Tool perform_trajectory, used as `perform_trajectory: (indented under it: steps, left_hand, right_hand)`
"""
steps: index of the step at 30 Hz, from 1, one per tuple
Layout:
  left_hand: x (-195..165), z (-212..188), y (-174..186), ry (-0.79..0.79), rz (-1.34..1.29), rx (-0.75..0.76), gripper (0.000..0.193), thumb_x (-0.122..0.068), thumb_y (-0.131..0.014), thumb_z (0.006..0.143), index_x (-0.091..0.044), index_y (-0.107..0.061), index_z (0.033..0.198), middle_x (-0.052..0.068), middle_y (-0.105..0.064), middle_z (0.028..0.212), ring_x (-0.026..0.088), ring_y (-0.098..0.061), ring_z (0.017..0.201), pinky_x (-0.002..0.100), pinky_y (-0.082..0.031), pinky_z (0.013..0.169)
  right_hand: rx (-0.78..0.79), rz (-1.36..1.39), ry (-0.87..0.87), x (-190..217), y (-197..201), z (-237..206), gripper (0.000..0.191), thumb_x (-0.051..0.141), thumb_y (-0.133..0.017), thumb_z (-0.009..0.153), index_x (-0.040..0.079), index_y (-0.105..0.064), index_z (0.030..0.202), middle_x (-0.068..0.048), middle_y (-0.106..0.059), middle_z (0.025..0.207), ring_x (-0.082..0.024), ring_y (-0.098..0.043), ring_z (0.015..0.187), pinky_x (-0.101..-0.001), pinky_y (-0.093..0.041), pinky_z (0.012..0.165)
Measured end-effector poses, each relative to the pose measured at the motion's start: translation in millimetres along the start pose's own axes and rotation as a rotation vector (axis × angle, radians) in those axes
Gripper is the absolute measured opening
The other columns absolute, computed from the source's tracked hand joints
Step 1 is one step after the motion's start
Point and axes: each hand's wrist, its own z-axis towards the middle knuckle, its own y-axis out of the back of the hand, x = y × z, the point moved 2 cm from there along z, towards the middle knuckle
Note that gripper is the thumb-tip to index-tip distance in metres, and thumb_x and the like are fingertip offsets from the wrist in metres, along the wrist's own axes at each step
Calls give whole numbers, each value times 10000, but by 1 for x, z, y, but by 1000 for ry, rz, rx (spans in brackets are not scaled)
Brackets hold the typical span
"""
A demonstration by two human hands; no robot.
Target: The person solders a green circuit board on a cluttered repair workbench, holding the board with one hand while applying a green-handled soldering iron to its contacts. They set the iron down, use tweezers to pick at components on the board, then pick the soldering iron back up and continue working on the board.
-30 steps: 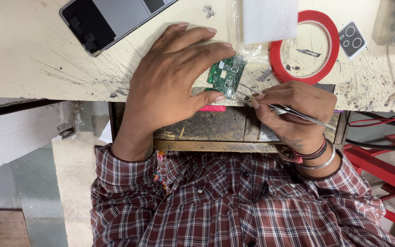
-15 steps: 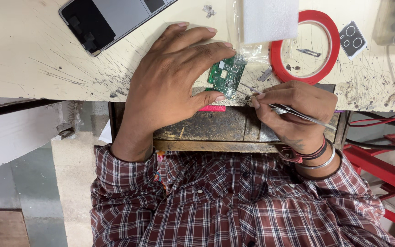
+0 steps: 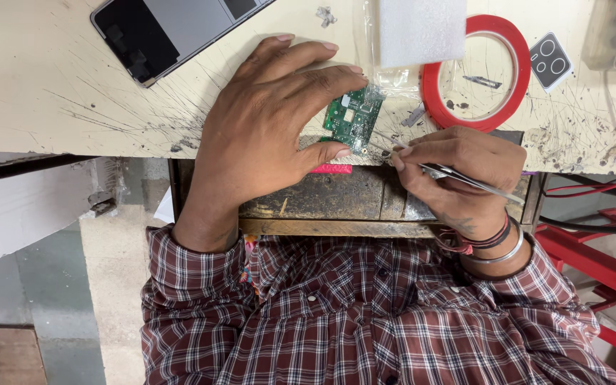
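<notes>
My left hand (image 3: 265, 121) lies over the scratched cream bench top (image 3: 51, 93) and pinches a small green circuit board (image 3: 353, 117) between thumb and fingers at the bench's front edge. My right hand (image 3: 465, 167), with bangles on its wrist, grips thin metal tweezers (image 3: 468, 180). Their tip points left, next to the board's lower right corner. Whether the tip touches the board I cannot tell.
A dark phone (image 3: 172, 25) lies at the back left. A red tape ring (image 3: 433, 96), a white foam block (image 3: 422, 28) and a small black camera-lens piece (image 3: 550, 60) sit behind my right hand. A worn drawer front (image 3: 322, 199) is under the bench, and red cables (image 3: 593, 187) run at the right.
</notes>
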Motion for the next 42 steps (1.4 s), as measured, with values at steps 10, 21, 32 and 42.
perform_trajectory:
  steps: [10, 21, 32, 42]
  left_hand:
    - [0, 0, 2, -8, 6, -5, 734, -369, -923, 715, -198, -656, 1378, 15, -692, 1379, 217, -519, 1407, 481, -346, 1258]
    - [0, 0, 1, -3, 6, -3, 736, -365, -930, 706, -195, -659, 1368, 18, -692, 1373, 223, -528, 1398, 485, -350, 1249]
    - [0, 0, 4, -9, 3, 6, 737, -352, -930, 715, -184, -652, 1377, 18, -693, 1375, 220, -518, 1408, 481, -352, 1251]
    - [0, 1, 3, -8, -2, 9, 740, -354, -932, 714, -186, -648, 1376, 17, -697, 1367, 223, -523, 1407, 486, -350, 1248]
  right_hand:
    - [8, 22, 6, 1, 0, 1, 140, -14, -842, 914, 2, -715, 971, -101, -755, 983, -192, -767, 835, -247, -587, 722]
    - [-2, -16, 9, 3, 0, 2, 144, -29, -842, 912, 6, -708, 951, -94, -760, 969, -186, -761, 814, -243, -576, 696]
    - [5, -3, 19, 2, 0, 2, 147, -18, -847, 908, 9, -711, 956, -99, -754, 964, -190, -761, 820, -250, -580, 710]
    - [2, -47, 21, 5, 0, 3, 139, -16, -842, 926, 11, -713, 970, -92, -756, 983, -190, -764, 840, -250, -578, 711]
